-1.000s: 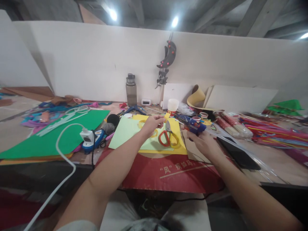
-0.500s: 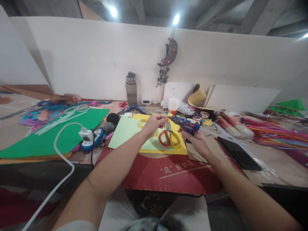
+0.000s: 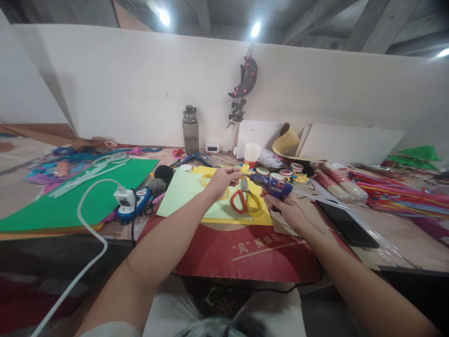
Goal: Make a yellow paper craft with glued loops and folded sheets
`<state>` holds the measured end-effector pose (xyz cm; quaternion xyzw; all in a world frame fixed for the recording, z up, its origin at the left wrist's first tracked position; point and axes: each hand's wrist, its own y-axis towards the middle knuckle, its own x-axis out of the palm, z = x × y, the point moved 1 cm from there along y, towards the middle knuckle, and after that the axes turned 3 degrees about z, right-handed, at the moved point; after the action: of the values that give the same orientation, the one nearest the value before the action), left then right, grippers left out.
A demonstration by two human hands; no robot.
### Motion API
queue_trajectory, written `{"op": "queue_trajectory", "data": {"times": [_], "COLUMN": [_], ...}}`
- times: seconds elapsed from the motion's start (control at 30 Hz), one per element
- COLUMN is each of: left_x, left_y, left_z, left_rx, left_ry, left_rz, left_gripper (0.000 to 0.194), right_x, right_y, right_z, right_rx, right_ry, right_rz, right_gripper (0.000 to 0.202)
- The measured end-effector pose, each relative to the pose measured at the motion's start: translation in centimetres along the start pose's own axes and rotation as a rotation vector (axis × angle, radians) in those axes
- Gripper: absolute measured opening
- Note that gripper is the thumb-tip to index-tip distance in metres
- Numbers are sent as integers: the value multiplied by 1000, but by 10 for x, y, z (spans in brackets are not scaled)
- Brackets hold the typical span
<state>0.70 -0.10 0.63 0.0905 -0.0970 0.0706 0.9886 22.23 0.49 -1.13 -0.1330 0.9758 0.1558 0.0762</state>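
Observation:
My left hand (image 3: 223,181) pinches a small yellow piece (image 3: 246,169), which looks like paper or felt. In my right hand (image 3: 285,206) is a blue hot glue gun (image 3: 275,184), its nozzle pointing left close to the yellow piece; whether they touch I cannot tell. Below both hands lies a pair of scissors (image 3: 240,202) with one red and one yellow handle loop. They rest on a pale green sheet (image 3: 178,195) over a yellow sheet (image 3: 261,217). Yellow ring-like pieces (image 3: 205,179) lie on the green sheet, partly hidden by my left hand.
A red board (image 3: 245,257) lies under the sheets. Left are a green sheet (image 3: 136,175) and a power strip (image 3: 135,206) with a white plug. A bottle (image 3: 190,131) and white cup (image 3: 251,153) stand behind. A black phone-like slab (image 3: 345,222) and pipe cleaners (image 3: 396,192) lie right.
The glue gun has dropped slightly, its nozzle now a little lower. More of the yellow piece shows above my left fingertips. The scissors and sheets stay in place.

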Motion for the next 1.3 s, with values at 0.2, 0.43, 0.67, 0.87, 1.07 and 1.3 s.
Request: {"op": "queue_trajectory", "data": {"times": [0.2, 0.43, 0.67, 0.87, 1.07, 1.3], "left_x": [-5, -1, -1, -1, 2, 4], "left_y": [2, 0, 1, 1, -1, -2], "left_z": [3, 2, -1, 1, 4, 2], "left_rx": [-15, -48, -46, -80, -110, -111], "left_ry": [-50, -12, -62, -178, -239, -202], "left_rz": [31, -1, -16, -2, -22, -68], "left_gripper": [26, 21, 21, 15, 14, 17], "right_x": [-6, 6, 2, 0, 1, 0], "right_y": [-3, 2, 1, -3, -1, 1], "right_z": [2, -8, -1, -2, -1, 3], "right_rx": [5, -6, 59, 46, 37, 23], "right_ry": [-6, 22, -53, -23, -1, -67], "right_rz": [4, 6, 22, -4, -9, 47], "right_gripper": [37, 39, 49, 47, 45, 47]}}
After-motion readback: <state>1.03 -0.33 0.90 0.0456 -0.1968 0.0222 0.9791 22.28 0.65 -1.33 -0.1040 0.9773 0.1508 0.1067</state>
